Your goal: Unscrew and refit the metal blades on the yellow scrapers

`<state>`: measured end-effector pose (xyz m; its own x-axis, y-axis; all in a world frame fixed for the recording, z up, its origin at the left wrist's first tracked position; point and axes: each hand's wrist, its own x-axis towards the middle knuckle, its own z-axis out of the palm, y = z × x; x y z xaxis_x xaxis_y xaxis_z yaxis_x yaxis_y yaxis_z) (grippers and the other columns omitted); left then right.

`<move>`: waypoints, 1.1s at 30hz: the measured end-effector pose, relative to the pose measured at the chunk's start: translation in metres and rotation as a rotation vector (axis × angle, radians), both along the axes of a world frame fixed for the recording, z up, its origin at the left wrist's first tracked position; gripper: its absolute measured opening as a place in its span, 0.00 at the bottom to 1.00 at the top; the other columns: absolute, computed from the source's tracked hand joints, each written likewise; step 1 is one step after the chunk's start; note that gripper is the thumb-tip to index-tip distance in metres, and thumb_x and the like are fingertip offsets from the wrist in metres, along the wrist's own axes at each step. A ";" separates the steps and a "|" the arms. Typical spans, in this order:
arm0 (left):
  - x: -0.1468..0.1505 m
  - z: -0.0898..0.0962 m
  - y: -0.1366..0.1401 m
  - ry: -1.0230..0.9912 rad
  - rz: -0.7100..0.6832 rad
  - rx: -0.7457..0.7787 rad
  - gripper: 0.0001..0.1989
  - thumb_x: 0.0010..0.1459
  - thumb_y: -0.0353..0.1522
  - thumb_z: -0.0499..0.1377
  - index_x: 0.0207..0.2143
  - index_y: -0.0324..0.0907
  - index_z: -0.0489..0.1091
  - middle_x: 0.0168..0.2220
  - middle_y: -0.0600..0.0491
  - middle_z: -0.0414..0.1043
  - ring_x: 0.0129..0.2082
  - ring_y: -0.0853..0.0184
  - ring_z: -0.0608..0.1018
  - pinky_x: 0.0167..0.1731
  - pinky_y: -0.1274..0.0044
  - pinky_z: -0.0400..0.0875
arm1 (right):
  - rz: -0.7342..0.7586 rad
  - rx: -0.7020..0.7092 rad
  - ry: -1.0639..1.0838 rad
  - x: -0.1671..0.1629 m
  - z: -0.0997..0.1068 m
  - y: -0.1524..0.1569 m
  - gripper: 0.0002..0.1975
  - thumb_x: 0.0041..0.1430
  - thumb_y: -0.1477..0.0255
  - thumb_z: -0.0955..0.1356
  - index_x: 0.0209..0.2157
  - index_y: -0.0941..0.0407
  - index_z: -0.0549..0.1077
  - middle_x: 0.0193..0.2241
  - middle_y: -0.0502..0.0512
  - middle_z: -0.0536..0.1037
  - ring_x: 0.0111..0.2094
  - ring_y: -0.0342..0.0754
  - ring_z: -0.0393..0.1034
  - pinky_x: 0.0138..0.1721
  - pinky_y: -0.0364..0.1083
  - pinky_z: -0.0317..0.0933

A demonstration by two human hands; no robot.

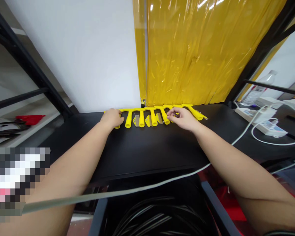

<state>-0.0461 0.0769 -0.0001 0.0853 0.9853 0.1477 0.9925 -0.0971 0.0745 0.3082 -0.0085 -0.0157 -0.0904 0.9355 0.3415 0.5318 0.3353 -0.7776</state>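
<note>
A row of several yellow scrapers lies along the back of a black shelf, their round handles pointing toward me. Silvery blade pieces with yellow parts show between some handles. At the left end, my left hand is closed around the outermost yellow scraper, whose handle end pokes out below the fingers. My right hand is over the right part of the row, thumb and fingers curled together in a pinch beside a scraper handle. Whatever is between those fingertips is too small or hidden to make out.
Behind the row stand a white panel and a yellow plastic curtain. A power strip with white cables and a plastic bottle are at the right. One pale cable crosses in front of me, above a dark bin.
</note>
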 end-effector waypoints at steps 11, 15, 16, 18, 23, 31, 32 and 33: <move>-0.026 -0.006 0.012 0.010 0.124 -0.046 0.30 0.65 0.47 0.55 0.63 0.43 0.73 0.63 0.35 0.70 0.60 0.38 0.74 0.53 0.55 0.74 | 0.012 0.022 0.001 0.006 -0.005 0.005 0.12 0.54 0.63 0.73 0.37 0.56 0.78 0.32 0.54 0.77 0.32 0.48 0.68 0.38 0.49 0.63; -0.029 -0.007 0.016 0.048 0.129 -0.056 0.28 0.65 0.47 0.55 0.60 0.44 0.77 0.63 0.37 0.71 0.60 0.39 0.76 0.52 0.57 0.75 | 0.012 0.023 -0.008 0.006 -0.005 0.006 0.12 0.54 0.63 0.73 0.36 0.56 0.78 0.32 0.53 0.77 0.32 0.48 0.68 0.37 0.49 0.63; -0.029 -0.007 0.017 0.054 0.134 -0.059 0.27 0.64 0.46 0.56 0.58 0.43 0.78 0.63 0.36 0.71 0.59 0.39 0.76 0.52 0.58 0.75 | 0.012 0.026 -0.008 0.007 -0.005 0.006 0.12 0.54 0.63 0.73 0.36 0.56 0.78 0.32 0.53 0.77 0.32 0.48 0.68 0.38 0.49 0.63; -0.030 -0.006 0.017 0.061 0.150 -0.067 0.26 0.64 0.46 0.57 0.54 0.40 0.80 0.60 0.35 0.74 0.57 0.39 0.78 0.52 0.59 0.75 | 0.012 0.028 -0.009 0.007 -0.006 0.006 0.12 0.54 0.62 0.73 0.36 0.55 0.78 0.31 0.53 0.76 0.32 0.48 0.68 0.38 0.49 0.63; -0.034 -0.003 0.018 0.092 0.215 -0.084 0.28 0.62 0.47 0.58 0.49 0.33 0.82 0.54 0.30 0.78 0.53 0.39 0.80 0.49 0.60 0.77 | 0.014 0.014 -0.003 0.008 -0.006 0.007 0.13 0.53 0.62 0.73 0.36 0.56 0.78 0.31 0.53 0.76 0.31 0.48 0.67 0.37 0.49 0.63; -0.046 0.001 0.021 0.157 0.313 -0.137 0.33 0.60 0.50 0.56 0.54 0.34 0.79 0.56 0.34 0.78 0.53 0.41 0.80 0.44 0.67 0.77 | 0.013 0.013 -0.012 0.009 -0.006 0.006 0.14 0.54 0.61 0.73 0.37 0.56 0.78 0.30 0.52 0.75 0.31 0.47 0.67 0.37 0.49 0.62; -0.048 0.002 0.022 0.158 0.325 -0.143 0.33 0.59 0.50 0.56 0.54 0.34 0.79 0.56 0.34 0.78 0.53 0.42 0.80 0.43 0.67 0.77 | 0.011 0.016 -0.017 0.009 -0.006 0.007 0.14 0.54 0.61 0.73 0.37 0.56 0.78 0.30 0.52 0.75 0.31 0.47 0.67 0.37 0.49 0.63; -0.050 0.002 0.022 0.160 0.334 -0.148 0.33 0.59 0.50 0.57 0.54 0.34 0.79 0.56 0.34 0.78 0.53 0.42 0.80 0.43 0.67 0.77 | 0.010 0.018 -0.020 0.009 -0.007 0.007 0.14 0.54 0.61 0.73 0.37 0.56 0.78 0.30 0.52 0.75 0.31 0.47 0.67 0.37 0.49 0.63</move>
